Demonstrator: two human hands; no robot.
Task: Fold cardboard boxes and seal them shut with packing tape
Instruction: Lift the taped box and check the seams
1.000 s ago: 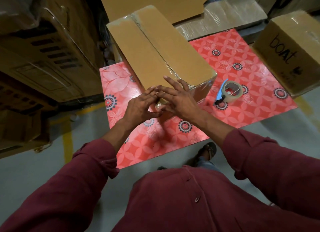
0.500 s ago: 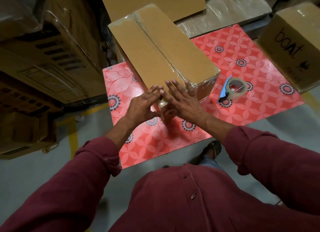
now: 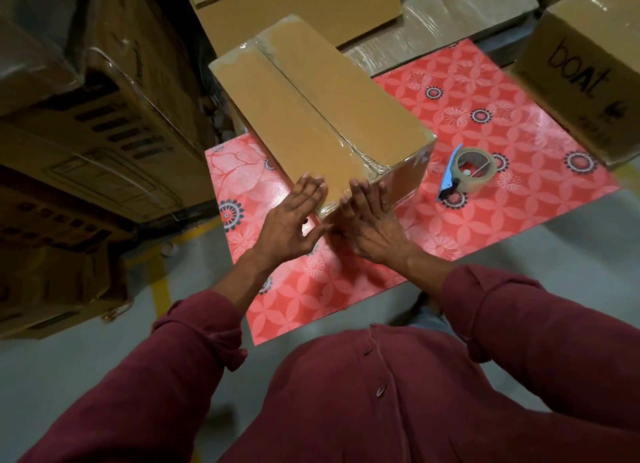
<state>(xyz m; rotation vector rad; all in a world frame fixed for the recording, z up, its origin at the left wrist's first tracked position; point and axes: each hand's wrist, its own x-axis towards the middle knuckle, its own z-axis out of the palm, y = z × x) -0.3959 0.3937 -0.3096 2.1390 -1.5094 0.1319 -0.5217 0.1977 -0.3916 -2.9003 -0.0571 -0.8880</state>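
I see the closed brown cardboard box [image 3: 318, 116], its top seam covered by clear packing tape, lying across the left half of the red floral-patterned table [image 3: 512, 123], with its near corner close to the table's front edge. My left hand [image 3: 292, 217] lies flat with straight fingers on the box's near left edge, gripping nothing. My right hand [image 3: 372, 222] presses straight fingers against the taped near corner, also holding nothing. The roll of clear tape in its blue-handled dispenser [image 3: 469, 170] sits on the table just right of the box, apart from both hands. A brown printed carton [image 3: 585, 68] stands at the table's far right corner.
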